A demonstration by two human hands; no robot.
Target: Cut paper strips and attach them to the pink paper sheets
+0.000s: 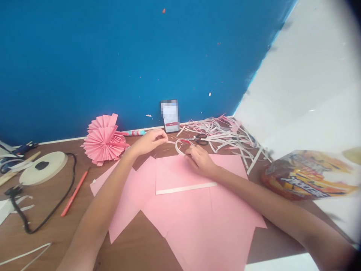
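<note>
My right hand [200,160] is closed around the near side of a thin white ring that looks like a roll of tape [177,147], just above the pink paper. To its left, my left hand [153,140] has its fingers pinched together. A short pale strip seems to run from those fingertips to the roll. Under my right hand lies a pink paper sheet [172,171] with a white strip [186,188] along its near edge. More pink sheets [208,229] are spread beneath it and to the left.
A pleated pink paper fan [105,139] stands by the blue wall, near a glue-stick-like tube [137,133]. A phone [170,116] leans upright. Scissors [201,139] lie by tangled paper strips [225,131]. At left are a red pen [75,194] and black cable [63,203]; right, a snack packet [307,177].
</note>
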